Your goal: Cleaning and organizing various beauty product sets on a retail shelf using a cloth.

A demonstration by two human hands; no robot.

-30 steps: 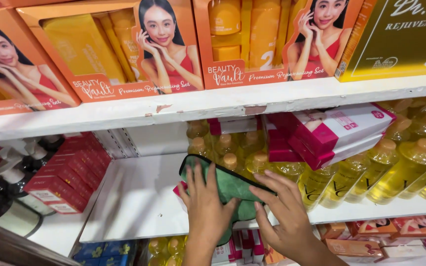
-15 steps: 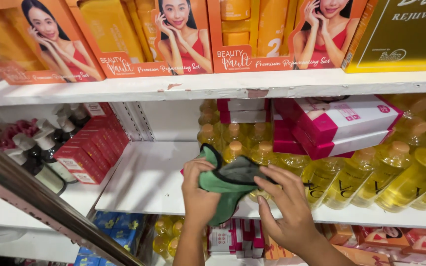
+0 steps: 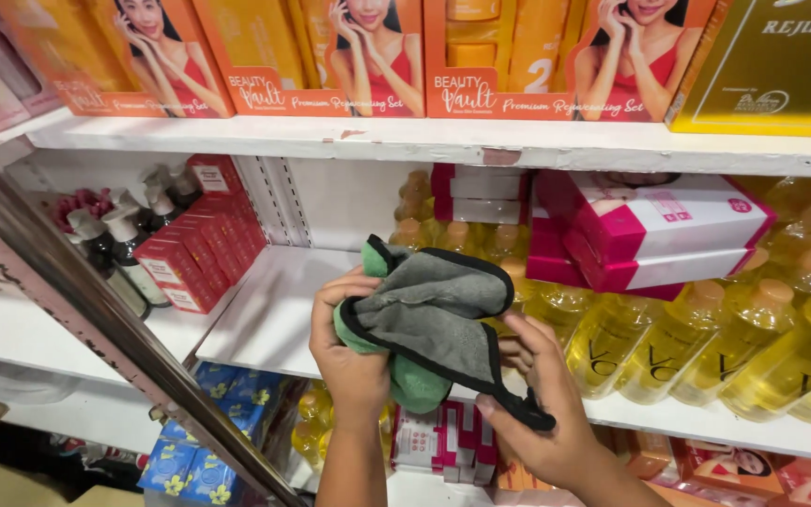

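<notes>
A cleaning cloth [image 3: 438, 314], grey on one side and green on the other with a black hem, is bunched between both hands in front of the middle shelf [image 3: 265, 319]. My left hand [image 3: 349, 361] grips its green folded part from the left. My right hand [image 3: 542, 418] holds the lower black-edged corner from below. Behind the cloth stand yellow liquid bottles [image 3: 696, 347] in rows.
Pink and white boxes [image 3: 650, 230] are stacked on the bottles' right. Red boxes [image 3: 194, 249] and dark spray bottles [image 3: 110, 244] fill the left of the shelf. Orange gift boxes [image 3: 368, 56] line the upper shelf. A metal rail [image 3: 96, 305] slants across the left.
The hands have lifted the cloth off the shelf surface and folded it, grey side now outward. The view has shifted left and closer.
</notes>
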